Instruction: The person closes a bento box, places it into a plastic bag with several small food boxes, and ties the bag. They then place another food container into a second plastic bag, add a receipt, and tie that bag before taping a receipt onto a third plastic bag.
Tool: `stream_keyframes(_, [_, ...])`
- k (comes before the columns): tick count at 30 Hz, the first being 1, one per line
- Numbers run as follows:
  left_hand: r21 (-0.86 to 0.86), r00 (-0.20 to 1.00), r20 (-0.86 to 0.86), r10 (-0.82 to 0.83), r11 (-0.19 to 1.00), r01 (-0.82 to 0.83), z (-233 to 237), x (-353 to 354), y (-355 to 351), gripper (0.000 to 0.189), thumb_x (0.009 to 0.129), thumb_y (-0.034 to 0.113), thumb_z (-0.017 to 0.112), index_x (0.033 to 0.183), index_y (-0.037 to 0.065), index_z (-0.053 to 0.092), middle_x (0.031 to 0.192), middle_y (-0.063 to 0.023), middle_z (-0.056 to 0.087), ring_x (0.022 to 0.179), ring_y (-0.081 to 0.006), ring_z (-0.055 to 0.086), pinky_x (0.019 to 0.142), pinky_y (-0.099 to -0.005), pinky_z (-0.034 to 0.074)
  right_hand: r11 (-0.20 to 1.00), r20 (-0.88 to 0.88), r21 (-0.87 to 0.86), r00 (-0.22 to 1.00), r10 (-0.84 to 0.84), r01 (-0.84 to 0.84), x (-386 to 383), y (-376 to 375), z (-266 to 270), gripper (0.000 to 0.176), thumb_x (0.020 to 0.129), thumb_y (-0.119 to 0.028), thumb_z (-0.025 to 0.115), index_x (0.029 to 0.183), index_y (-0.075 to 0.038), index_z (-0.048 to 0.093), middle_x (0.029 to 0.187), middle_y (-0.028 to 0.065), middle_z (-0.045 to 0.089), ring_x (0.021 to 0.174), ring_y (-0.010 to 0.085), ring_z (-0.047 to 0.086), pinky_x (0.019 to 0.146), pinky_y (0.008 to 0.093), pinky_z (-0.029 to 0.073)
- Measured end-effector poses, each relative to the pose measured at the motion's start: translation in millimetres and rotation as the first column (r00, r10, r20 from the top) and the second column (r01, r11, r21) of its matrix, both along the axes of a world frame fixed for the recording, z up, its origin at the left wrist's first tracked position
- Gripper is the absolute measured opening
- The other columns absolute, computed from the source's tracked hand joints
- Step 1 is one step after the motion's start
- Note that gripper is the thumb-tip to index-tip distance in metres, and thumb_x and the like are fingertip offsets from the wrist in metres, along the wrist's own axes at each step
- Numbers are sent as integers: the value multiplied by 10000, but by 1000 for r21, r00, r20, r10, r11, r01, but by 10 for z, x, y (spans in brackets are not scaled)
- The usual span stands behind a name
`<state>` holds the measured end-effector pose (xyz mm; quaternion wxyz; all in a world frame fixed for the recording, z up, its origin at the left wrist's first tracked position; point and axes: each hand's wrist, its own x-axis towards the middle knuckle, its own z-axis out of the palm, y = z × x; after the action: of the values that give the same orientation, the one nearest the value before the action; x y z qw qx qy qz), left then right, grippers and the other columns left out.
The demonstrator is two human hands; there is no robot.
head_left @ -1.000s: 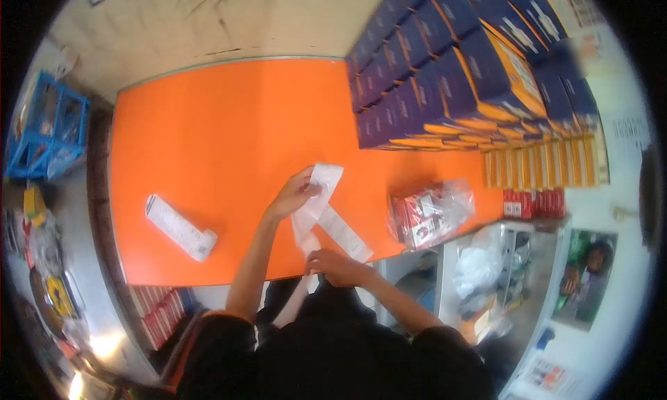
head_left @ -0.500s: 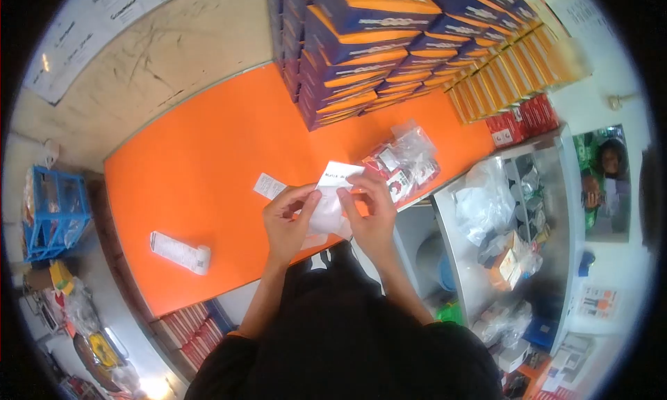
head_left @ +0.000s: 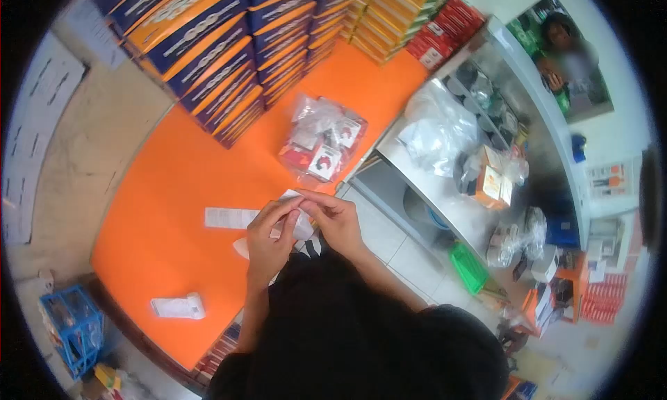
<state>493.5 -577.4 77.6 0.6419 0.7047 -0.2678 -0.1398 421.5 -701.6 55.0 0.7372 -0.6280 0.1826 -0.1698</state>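
Note:
Close to my body, over the near edge of the orange table (head_left: 153,233), both hands pinch a white paper slip (head_left: 301,228). My left hand (head_left: 269,239) has thumb and fingers closed on it, and my right hand (head_left: 333,225) grips its upper edge, the fingertips of both hands meeting. Most of the slip is hidden behind the fingers. A flat printed receipt (head_left: 228,218) lies just left of my left hand. Further left rests another receipt (head_left: 178,307) with a curled end. Beyond my hands sits a clear plastic bag (head_left: 316,119) holding red-and-white small boxes (head_left: 325,162).
Tall stacks of blue-and-orange boxes (head_left: 208,60) stand at the table's back, beside yellow boxes (head_left: 389,18) and red boxes (head_left: 445,32). To the right, a metal counter (head_left: 410,160) carries plastic bags (head_left: 438,126) and an orange-white carton (head_left: 495,181). A blue rack (head_left: 73,327) stands at lower left.
My view has turned, shifting the box stacks leftward. My fingertips have come together over the slip, covering the handwriting that showed before.

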Motion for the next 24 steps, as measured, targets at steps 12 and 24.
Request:
stream_keyframes(12, [38, 991, -48, -125, 991, 127, -151, -135, -663, 96, 911, 42, 579, 972, -27, 605, 898, -122, 640, 831, -173, 619, 764, -282, 490, 923, -7, -320, 974, -228, 214, -388, -444, 36, 278, 848, -80, 683, 1109, 12, 657, 965, 113, 698, 876, 174, 657, 752, 286, 514])
stream_keyframes(24, [138, 998, 67, -16, 990, 6, 15, -141, -640, 137, 867, -25, 595, 1000, -24, 629, 888, -140, 604, 790, -221, 614, 716, -299, 504, 893, 103, -431, 990, -91, 127, -149, -667, 10, 167, 812, -29, 687, 971, 23, 689, 953, 139, 685, 863, 235, 665, 762, 316, 522])
